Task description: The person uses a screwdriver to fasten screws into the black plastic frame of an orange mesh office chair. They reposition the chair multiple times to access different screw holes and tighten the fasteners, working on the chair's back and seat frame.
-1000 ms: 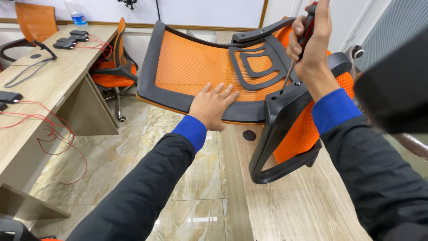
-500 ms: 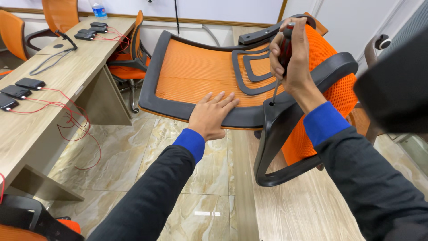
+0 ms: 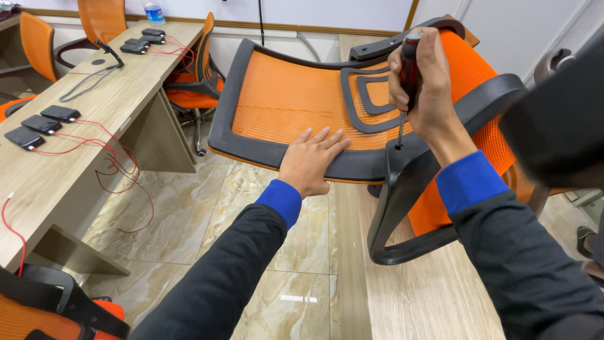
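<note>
Bright, even indoor light from overhead, with no harsh shadows. A small white glare patch on the polished floor tiles (image 3: 294, 298). Soft shadow beneath the desk (image 3: 75, 119) at left. Sharp focus through the centre; slight wide-angle bending toward the edges. Blurred, very close dark shape (image 3: 557, 126) at upper right.

left hand (image 3: 309, 162): bare | right hand (image 3: 423, 88): bare | sleeves: black, long | cuffs: bright blue, at both wrists
</note>
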